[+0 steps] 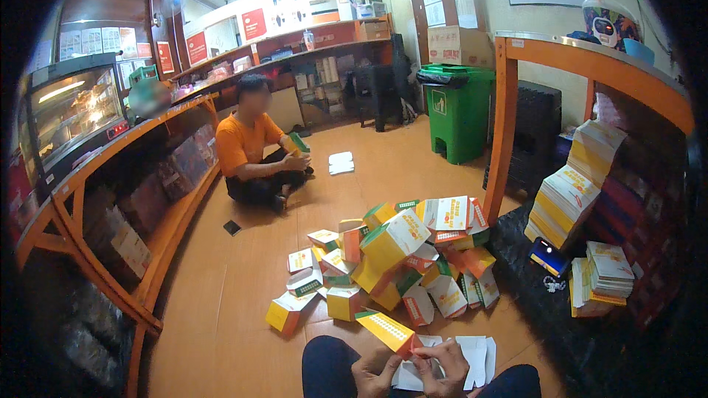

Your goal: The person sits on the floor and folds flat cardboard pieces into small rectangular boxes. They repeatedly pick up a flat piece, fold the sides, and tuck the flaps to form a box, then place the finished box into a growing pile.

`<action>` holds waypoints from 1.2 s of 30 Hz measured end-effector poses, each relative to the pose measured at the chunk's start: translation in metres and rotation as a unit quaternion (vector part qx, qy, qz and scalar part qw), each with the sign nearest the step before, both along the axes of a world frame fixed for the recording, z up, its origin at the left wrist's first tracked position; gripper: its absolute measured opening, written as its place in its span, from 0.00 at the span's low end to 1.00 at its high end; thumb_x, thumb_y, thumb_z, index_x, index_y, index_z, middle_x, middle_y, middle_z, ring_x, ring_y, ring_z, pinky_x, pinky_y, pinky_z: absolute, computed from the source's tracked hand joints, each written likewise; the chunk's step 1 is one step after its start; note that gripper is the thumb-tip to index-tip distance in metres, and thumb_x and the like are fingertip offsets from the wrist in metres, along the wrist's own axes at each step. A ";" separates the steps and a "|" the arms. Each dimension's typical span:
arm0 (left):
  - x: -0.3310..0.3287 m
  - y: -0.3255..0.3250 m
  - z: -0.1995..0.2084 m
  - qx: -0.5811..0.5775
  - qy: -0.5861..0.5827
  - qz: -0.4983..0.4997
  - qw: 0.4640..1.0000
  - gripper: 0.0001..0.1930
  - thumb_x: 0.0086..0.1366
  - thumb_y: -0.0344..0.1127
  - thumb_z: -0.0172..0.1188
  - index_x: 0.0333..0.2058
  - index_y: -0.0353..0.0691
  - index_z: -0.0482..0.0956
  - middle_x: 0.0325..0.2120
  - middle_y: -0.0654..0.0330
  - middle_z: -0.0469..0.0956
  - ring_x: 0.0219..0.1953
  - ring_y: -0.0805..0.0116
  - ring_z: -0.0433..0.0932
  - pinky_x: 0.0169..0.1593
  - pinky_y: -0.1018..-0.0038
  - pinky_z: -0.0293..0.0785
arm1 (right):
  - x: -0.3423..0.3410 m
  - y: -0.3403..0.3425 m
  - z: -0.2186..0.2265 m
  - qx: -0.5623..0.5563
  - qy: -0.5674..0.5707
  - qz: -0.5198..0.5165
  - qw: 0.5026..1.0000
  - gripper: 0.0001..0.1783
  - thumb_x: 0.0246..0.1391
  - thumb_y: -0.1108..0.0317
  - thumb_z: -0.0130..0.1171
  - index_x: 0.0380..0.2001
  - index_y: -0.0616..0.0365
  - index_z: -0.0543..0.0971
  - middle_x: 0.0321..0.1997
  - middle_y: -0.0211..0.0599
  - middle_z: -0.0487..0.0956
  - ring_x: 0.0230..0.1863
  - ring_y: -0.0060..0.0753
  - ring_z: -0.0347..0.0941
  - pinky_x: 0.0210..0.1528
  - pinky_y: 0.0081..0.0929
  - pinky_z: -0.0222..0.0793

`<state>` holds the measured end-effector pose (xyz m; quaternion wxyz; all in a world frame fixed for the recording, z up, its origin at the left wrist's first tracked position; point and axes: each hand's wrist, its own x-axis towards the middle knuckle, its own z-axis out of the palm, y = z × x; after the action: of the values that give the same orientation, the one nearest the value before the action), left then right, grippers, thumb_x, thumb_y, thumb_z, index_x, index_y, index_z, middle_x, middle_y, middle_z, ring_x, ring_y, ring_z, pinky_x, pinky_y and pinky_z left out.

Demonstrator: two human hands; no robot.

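A wide view down onto an orange-tan floor (221,287), with a long orange-framed counter (173,254) at left and an orange-framed table (501,121) at right. A lidded green bin (461,118) stands beyond the table. A co-worker (247,136) in an orange shirt sits on the floor, holding a carton. In front of the wearer lies a loose heap of cartons (394,247) in yellow, white, green and orange; to the right, under the table, is a leaning stack of flat cartons (562,199). White flat pieces (479,361) lie between the wearer's dark-clad knees. Just above them, short of the heap, the hands hold one yellow carton (386,330), tilted, its far end up and to the left. The left hand (375,374) grips its near end, thumb against the side; the right hand (446,365) has thumb and fingertips together on the reddish end flap (415,345). To work that flap neatly, a steady but light left grip should avoid denting the walls, while the right fingertips press along the crease; pushing at one corner could bend the card.
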<state>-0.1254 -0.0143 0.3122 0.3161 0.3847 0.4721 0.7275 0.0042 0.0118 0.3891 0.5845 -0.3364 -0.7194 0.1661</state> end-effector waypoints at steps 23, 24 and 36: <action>0.008 -0.004 0.032 -0.038 0.096 -0.051 0.993 0.21 0.65 0.35 0.68 0.54 0.30 0.80 0.50 0.51 0.81 0.56 0.63 0.78 0.61 0.68 0.71 | 0.001 0.022 -0.042 0.013 -0.142 0.060 0.988 0.37 0.52 0.76 0.59 0.65 0.60 0.57 0.64 0.59 0.72 0.62 0.59 0.74 0.62 0.52 0.73; 0.007 -0.004 0.036 -0.014 0.196 -0.090 0.976 0.27 0.62 0.40 0.70 0.56 0.30 0.78 0.52 0.50 0.80 0.60 0.58 0.74 0.66 0.63 0.64 | 0.009 0.020 -0.042 -0.052 -0.118 0.074 0.989 0.32 0.57 0.78 0.59 0.63 0.58 0.61 0.63 0.57 0.73 0.58 0.57 0.78 0.55 0.49 0.78; -0.016 0.010 0.020 0.102 0.442 0.011 0.891 0.22 0.49 0.33 0.77 0.45 0.40 0.85 0.46 0.52 0.84 0.49 0.52 0.82 0.56 0.56 0.75 | 0.013 0.013 -0.022 -0.179 0.098 0.015 0.979 0.11 0.56 0.76 0.66 0.43 0.59 0.83 0.42 0.41 0.84 0.40 0.37 0.85 0.40 0.29 0.83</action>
<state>-0.1414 -0.0045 0.3318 0.0255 0.6915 0.4902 0.5301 0.0172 0.0253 0.3671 0.5800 -0.4065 -0.6225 0.3329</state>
